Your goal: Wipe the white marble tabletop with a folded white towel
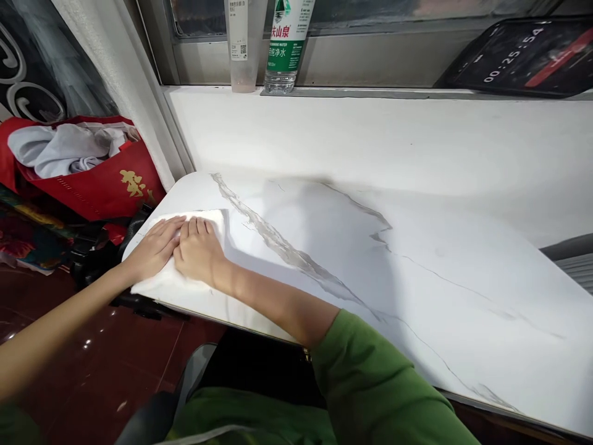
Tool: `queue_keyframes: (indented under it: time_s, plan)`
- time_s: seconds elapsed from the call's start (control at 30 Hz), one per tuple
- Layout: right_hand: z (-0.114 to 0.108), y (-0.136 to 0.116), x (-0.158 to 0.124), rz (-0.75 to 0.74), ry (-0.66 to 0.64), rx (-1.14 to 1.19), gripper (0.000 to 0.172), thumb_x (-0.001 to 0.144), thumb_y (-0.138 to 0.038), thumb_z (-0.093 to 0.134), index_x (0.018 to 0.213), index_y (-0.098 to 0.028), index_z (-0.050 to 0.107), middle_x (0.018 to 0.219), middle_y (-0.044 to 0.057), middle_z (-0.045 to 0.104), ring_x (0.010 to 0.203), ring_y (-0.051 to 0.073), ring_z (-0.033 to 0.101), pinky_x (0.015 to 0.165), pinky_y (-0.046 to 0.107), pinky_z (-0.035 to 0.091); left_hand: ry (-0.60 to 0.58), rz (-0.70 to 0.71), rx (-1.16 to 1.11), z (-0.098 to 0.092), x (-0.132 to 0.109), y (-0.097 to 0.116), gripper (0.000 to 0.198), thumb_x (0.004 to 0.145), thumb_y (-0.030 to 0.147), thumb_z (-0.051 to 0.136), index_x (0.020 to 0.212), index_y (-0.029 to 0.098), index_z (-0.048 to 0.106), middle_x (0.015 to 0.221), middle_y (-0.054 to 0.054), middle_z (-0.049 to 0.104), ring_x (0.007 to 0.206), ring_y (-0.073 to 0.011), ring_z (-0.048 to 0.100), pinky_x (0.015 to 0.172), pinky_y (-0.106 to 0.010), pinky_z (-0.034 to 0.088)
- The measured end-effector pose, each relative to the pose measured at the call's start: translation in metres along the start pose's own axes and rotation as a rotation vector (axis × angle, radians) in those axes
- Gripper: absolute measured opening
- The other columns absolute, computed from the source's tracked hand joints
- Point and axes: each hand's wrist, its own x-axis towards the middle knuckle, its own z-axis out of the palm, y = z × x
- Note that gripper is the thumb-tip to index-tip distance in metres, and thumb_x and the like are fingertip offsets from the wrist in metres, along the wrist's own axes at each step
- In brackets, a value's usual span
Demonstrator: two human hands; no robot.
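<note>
A white cloth (167, 283) lies flattened at the left end of a white marble-patterned table (445, 334), reaching its front edge. My left hand (156, 247) rests flat on the cloth with its fingers stretched forward. Right beside it, touching it, my right hand (198, 248) presses down on the same cloth, fingers together and laid flat. Neither hand wraps round anything. Under the palms the cloth is hidden.
On the window ledge stand a clear plastic container (243, 68) and a water bottle (286, 52). A phone with a timer (523, 59) leans at the right. A red bag (106, 185) holding pale fabric sits left of the table, beside a white curtain (125, 68).
</note>
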Motion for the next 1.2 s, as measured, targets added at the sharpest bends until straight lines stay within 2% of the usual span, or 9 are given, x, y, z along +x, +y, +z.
queue_keyframes:
  time_s: [0.1,0.37,0.43,0.53,0.7,0.83,0.93,1.07,1.2]
  plan:
    - [0.013,0.024,0.027,0.047,0.008,0.089,0.055,0.096,-0.03,0.04,0.137,0.005,0.05,0.142,0.023,0.053,0.131,0.033,0.049,0.115,0.041,0.034,0.004,-0.007,0.004,0.002,0.04,-0.01,0.056,0.098,0.039,0.019,0.14,0.013,0.045,0.151,-0.013,0.046,0.142,-0.0228,0.039,0.122,-0.043,0.023]
    - [0.04,0.119,0.083,0.219,0.062,0.183,0.045,0.094,-0.019,0.038,0.13,0.003,0.054,0.13,0.021,0.061,0.124,0.032,0.052,0.11,0.042,0.033,0.021,0.025,-0.067,0.028,0.172,-0.014,0.045,0.097,0.032,0.028,0.132,0.016,0.052,0.143,-0.01,0.055,0.133,-0.0239,0.047,0.116,-0.039,0.03]
    - [0.048,0.138,0.088,0.274,0.1,0.179,0.044,0.094,-0.017,0.036,0.129,0.002,0.055,0.128,0.022,0.062,0.123,0.032,0.052,0.109,0.043,0.033,0.013,0.041,-0.092,0.034,0.194,-0.011,0.043,0.097,0.03,0.029,0.131,0.018,0.053,0.142,-0.008,0.057,0.132,-0.0228,0.048,0.114,-0.037,0.032]
    - [0.057,0.152,0.091,0.288,0.153,0.179,0.043,0.093,-0.017,0.035,0.126,-0.001,0.057,0.126,0.023,0.063,0.121,0.032,0.053,0.107,0.046,0.034,0.004,0.075,-0.099,0.038,0.209,-0.007,0.042,0.097,0.029,0.03,0.131,0.02,0.054,0.141,-0.007,0.057,0.131,-0.0224,0.048,0.113,-0.037,0.032]
    - [0.055,0.15,0.081,0.281,0.125,0.147,0.046,0.094,-0.018,0.035,0.133,0.0,0.053,0.139,0.022,0.056,0.132,0.03,0.047,0.112,0.044,0.03,0.02,0.093,-0.071,0.039,0.199,0.0,0.044,0.098,0.03,0.029,0.133,0.018,0.052,0.144,-0.009,0.054,0.133,-0.0241,0.047,0.114,-0.039,0.031]
    - [0.041,0.141,0.052,0.252,0.118,0.131,0.047,0.094,-0.019,0.036,0.133,0.002,0.054,0.142,0.022,0.054,0.132,0.031,0.047,0.113,0.044,0.03,0.013,0.096,-0.019,0.039,0.173,0.019,0.046,0.097,0.027,0.028,0.136,0.013,0.048,0.146,-0.013,0.051,0.137,-0.0254,0.044,0.117,-0.042,0.028]
    - [0.027,0.13,0.016,0.18,0.119,0.136,0.047,0.095,-0.02,0.036,0.133,0.002,0.054,0.142,0.023,0.054,0.132,0.031,0.047,0.114,0.046,0.031,0.007,0.103,0.018,0.041,0.141,0.042,0.049,0.098,0.028,0.024,0.141,0.013,0.042,0.15,-0.014,0.047,0.142,-0.0253,0.038,0.119,-0.046,0.024]
    - [0.006,0.109,-0.046,0.129,0.08,0.139,0.051,0.096,-0.022,0.037,0.137,0.005,0.05,0.144,0.024,0.051,0.136,0.032,0.045,0.117,0.047,0.029,-0.014,0.132,0.063,0.047,0.081,0.078,0.054,0.097,0.029,0.022,0.146,0.011,0.036,0.155,-0.015,0.04,0.146,-0.0269,0.032,0.122,-0.05,0.02]
    - [-0.011,0.09,-0.107,0.072,0.069,0.137,0.055,0.096,-0.026,0.036,0.139,0.005,0.048,0.146,0.024,0.049,0.138,0.033,0.043,0.119,0.05,0.028,0.022,0.184,0.062,0.053,0.028,0.115,0.054,0.098,0.03,0.021,0.145,0.008,0.037,0.153,-0.018,0.043,0.145,-0.0294,0.034,0.121,-0.053,0.023]
